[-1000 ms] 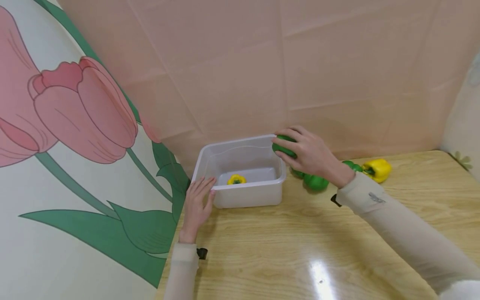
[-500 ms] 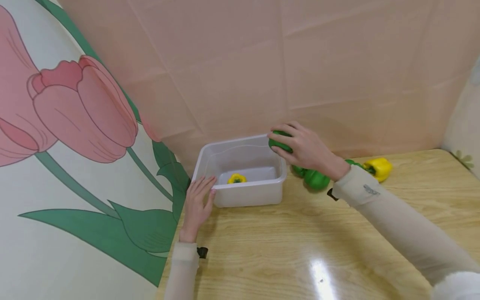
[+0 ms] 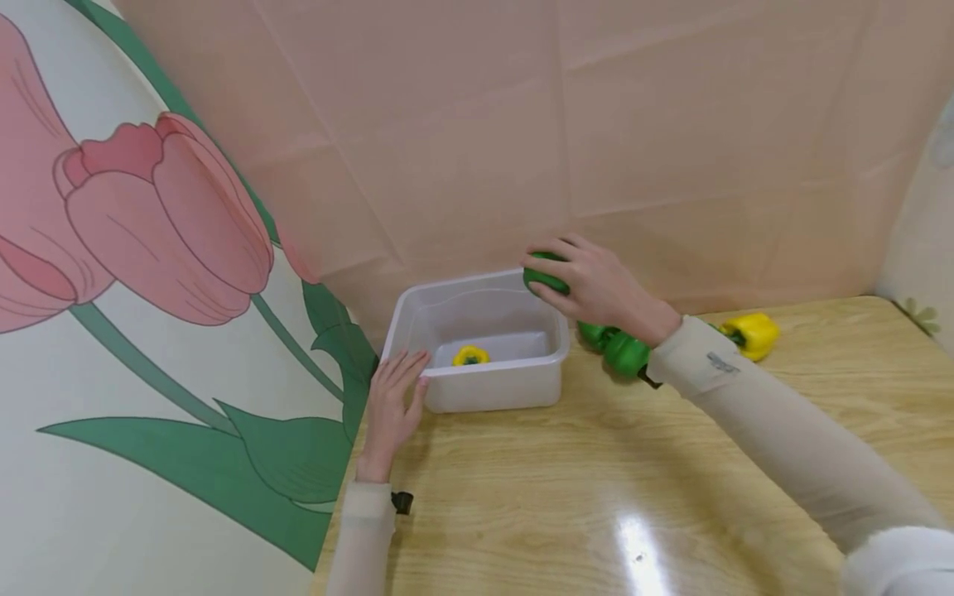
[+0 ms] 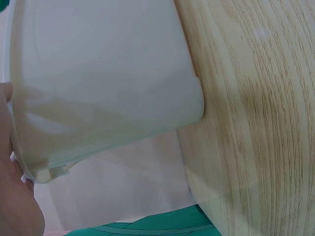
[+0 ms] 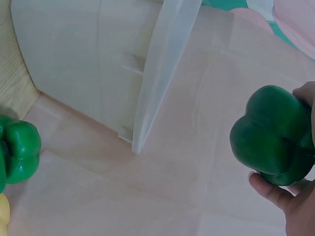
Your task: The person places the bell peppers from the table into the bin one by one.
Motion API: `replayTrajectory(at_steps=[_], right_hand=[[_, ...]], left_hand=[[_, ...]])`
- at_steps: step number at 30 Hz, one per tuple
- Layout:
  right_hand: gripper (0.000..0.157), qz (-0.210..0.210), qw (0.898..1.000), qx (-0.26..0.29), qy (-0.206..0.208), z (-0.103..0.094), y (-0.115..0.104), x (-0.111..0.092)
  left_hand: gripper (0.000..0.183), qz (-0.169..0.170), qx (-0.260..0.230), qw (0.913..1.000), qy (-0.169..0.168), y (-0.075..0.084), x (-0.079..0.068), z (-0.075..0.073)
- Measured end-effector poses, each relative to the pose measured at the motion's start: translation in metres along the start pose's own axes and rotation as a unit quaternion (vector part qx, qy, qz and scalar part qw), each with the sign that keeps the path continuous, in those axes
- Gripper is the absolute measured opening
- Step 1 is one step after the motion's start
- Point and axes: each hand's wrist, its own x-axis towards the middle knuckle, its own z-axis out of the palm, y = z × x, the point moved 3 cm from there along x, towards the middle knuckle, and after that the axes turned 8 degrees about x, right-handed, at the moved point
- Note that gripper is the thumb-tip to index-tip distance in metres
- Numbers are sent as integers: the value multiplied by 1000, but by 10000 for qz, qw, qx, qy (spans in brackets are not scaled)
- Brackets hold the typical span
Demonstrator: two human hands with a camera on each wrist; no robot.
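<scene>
Held green pepper [image 5: 268,135] shifted left, bin rim [image 3: 499,370] below, yellow pepper [image 3: 469,353] inside

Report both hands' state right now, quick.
Left hand: open, fingers resting on the rim of the white bin.
Right hand: closed, holding a green bell pepper.

I count one bin [image 3: 492,391], one table [image 3: 522,497], two hands [image 3: 389,410] [image 3: 599,285], two yellow peppers [image 3: 471,353] [image 3: 754,335], at least two green peppers [image 5: 273,135] [image 3: 626,356]; overlap obscures the green total.
</scene>
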Motion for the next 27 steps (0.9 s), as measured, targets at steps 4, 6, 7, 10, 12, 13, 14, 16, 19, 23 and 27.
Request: replayTrajectory(at_steps=[4, 6, 7, 10, 12, 13, 14, 16, 19, 23, 27], right_hand=[[38, 24, 9999, 10, -107, 3, 1, 3], [38, 81, 9998, 14, -171, 4, 2, 4], [38, 122, 9997, 31, -202, 4, 1, 5], [39, 216, 9995, 17, -246, 4, 1, 7], [38, 231, 9994, 15, -240, 4, 0, 8], [38, 222, 9995, 12, -236, 4, -1, 9], [38, 212, 9995, 12, -234, 4, -1, 9], [37, 194, 9995, 28, -242, 5, -1, 10], [37, 206, 9994, 15, -288, 6, 0, 12], [37, 239, 9990, -37, -366, 8, 1, 15], [38, 238, 9982, -118, -535, 11, 2, 19]], left_hand=[[36, 22, -16, 10000, 31, 0, -1, 0], [35, 7, 2, 10000, 47, 0, -2, 0], [35, -3, 8, 10000, 40, 0, -2, 0], [35, -33, 42, 10000, 34, 0, -1, 1], [36, -26, 41, 10000, 23, 1, -1, 0], [36, -18, 46, 10000, 22, 0, -1, 0], [37, -8, 54, 10000, 31, 0, -2, 1], [38, 21, 57, 10000, 43, 0, -2, 0], [38, 64, 85, 9999, 74, -1, -2, 0], [38, 63, 83, 9999, 37, -1, -2, 0], [38, 89, 63, 9999, 63, -1, -2, -1]])
